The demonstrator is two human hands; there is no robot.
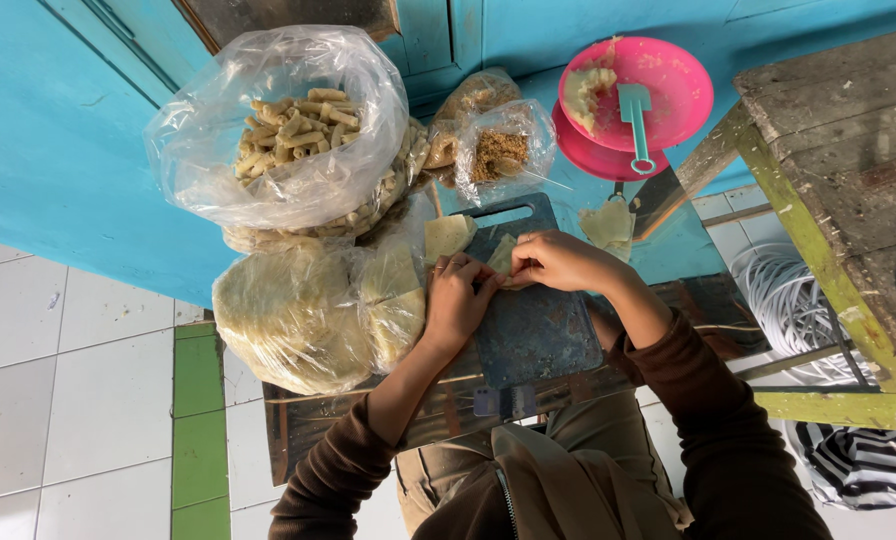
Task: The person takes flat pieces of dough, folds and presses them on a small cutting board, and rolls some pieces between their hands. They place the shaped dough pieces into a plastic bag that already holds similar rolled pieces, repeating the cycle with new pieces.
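Note:
Both my hands meet over a dark cutting board that lies on a low wooden stool. My left hand and my right hand pinch a small pale dough wrapper between their fingertips, folding it. Another pale square wrapper lies at the board's far left corner. A third wrapper piece rests just beyond my right hand.
A clear bag of rolled snacks sits far left, above a bag of flat round wrappers. Small bags of crumbly filling stand behind the board. Pink plates hold paste and a teal spatula. A weathered wooden table stands right.

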